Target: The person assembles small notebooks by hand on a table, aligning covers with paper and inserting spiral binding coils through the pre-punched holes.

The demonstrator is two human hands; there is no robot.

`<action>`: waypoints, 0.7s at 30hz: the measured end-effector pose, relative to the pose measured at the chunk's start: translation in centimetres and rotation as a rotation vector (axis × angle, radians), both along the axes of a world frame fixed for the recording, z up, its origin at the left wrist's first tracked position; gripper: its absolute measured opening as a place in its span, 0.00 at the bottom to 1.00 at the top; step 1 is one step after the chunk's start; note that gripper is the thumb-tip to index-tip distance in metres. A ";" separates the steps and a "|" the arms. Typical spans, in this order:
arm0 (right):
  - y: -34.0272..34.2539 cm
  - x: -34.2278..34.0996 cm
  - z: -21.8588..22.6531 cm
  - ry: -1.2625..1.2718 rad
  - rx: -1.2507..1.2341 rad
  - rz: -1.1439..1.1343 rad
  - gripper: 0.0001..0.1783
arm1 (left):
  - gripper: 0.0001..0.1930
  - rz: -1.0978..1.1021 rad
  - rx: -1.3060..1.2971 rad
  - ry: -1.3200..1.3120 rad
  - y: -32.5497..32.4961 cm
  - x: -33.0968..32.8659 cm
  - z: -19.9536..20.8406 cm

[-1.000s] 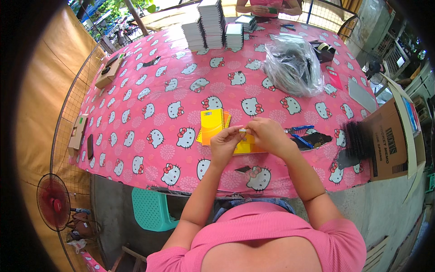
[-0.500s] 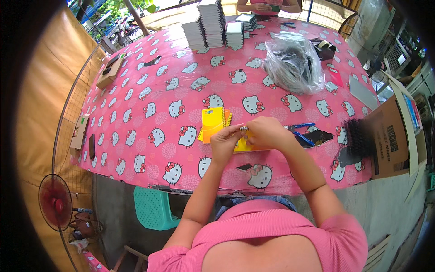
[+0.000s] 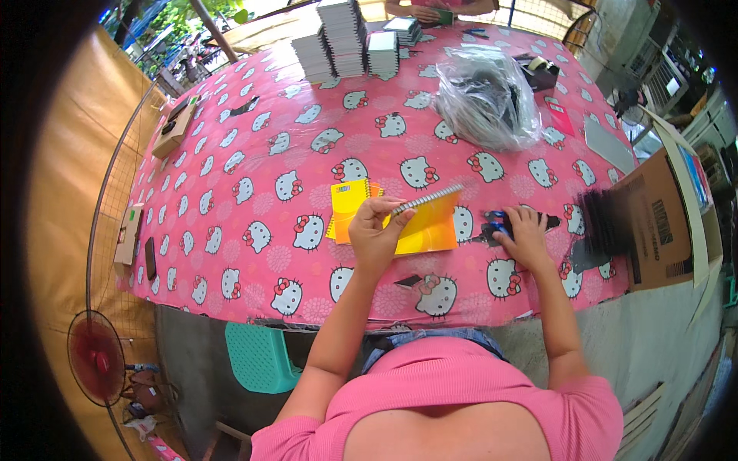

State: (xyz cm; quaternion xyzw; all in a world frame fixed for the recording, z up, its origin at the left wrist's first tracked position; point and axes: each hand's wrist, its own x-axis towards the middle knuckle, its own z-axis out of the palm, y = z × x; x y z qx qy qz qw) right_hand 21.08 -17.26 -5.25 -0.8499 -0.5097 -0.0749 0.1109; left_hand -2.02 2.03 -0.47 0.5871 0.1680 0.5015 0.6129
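Observation:
My left hand pinches the spiral edge of a yellow-orange notebook, tilted up off the table with its metal coil along the top. Just left of it, partly behind my hand, lie more yellow spiral notebooks, slightly fanned. To the right, my right hand is down at the table, its thumb and fingers around blue-handled pliers. The jaws of the pliers are blurred, and my fingers cover part of the handles. A dark patch shows beside that hand.
Tall stacks of spiral notebooks stand at the far side, near another person's hands. A clear plastic bag and a tape dispenser sit far right. Black coils lie against a cardboard box. A phone rests at left.
My right hand has let go of the notebook's coil and moved right onto the pliers. My left hand keeps the notebook, now raised more. The whole view has shifted slightly.

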 end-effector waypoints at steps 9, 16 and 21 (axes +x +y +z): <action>0.3 -9.1 10.0 0.500 0.368 0.279 0.24 | 0.09 0.133 0.430 0.098 -2.3 0.6 0.2; 1.8 -11.0 10.6 0.492 0.342 0.323 0.25 | 0.08 0.112 0.366 0.087 -2.9 0.3 0.5; 1.7 -9.0 8.0 1.872 0.054 0.203 0.20 | 0.10 0.136 0.679 0.042 -2.2 0.4 0.5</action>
